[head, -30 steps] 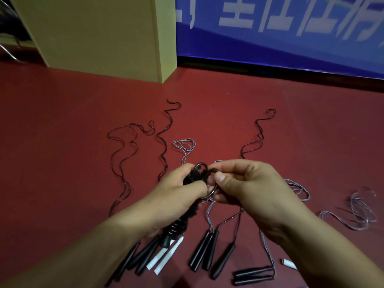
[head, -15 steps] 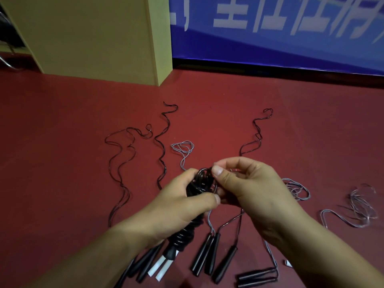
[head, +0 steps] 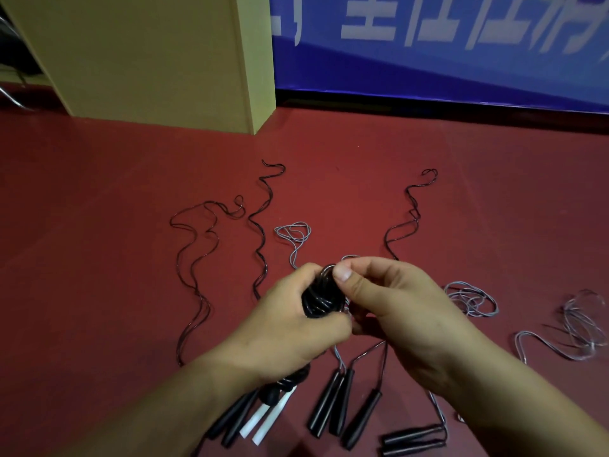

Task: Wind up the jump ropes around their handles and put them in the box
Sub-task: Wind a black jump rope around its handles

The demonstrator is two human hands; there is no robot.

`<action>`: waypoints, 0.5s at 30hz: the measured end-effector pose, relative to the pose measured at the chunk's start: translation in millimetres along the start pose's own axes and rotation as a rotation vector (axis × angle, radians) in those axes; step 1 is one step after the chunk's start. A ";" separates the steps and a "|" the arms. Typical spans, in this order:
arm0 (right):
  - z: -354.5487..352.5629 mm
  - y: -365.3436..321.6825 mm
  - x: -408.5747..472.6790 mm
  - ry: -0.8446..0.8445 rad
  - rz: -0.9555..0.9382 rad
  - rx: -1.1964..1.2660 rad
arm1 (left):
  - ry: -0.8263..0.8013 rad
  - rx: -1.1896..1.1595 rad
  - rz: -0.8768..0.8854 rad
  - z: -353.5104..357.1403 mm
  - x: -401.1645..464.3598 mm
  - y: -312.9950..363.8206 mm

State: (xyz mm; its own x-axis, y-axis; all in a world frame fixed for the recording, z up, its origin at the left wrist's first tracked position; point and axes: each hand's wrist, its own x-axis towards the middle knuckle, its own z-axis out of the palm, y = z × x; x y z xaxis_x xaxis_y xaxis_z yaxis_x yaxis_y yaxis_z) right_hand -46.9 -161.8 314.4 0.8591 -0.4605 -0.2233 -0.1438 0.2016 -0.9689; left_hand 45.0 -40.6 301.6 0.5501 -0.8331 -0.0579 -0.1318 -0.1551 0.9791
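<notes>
left hand (head: pixel 290 328): wrapped round the wound black rope bundle (head: pixel 318 300), held above the red floor (head: pixel 99 291).
right hand (head: pixel 392 305): thumb and fingers pinch the last loop, now pulled tight against the coils where a second ago it stood open.
meaning: this rope looks nearly tied off.
box: none in view.
loose ropes (head: pixel 197 258): several unwound on the floor.

Head-worn view, forward and down, close above floor (head: pixel 99 291)

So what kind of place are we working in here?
Probably a sports hall or gym: dark red smooth floor, blue banner with white lettering along the wall, thin black and grey jump ropes laid out.
</notes>
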 end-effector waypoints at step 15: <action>8.0 0.0 -9.5 0.136 -0.174 -0.130 | -0.033 0.012 -0.018 -1.3 -17.6 7.9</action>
State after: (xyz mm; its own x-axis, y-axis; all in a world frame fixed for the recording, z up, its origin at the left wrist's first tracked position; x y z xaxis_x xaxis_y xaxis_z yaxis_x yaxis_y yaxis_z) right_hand -51.0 -150.5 317.4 0.8041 -0.5919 -0.0557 -0.0691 -0.0001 -0.9976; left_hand 35.3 -26.5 310.7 0.5248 -0.8472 -0.0824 -0.1322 -0.1768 0.9753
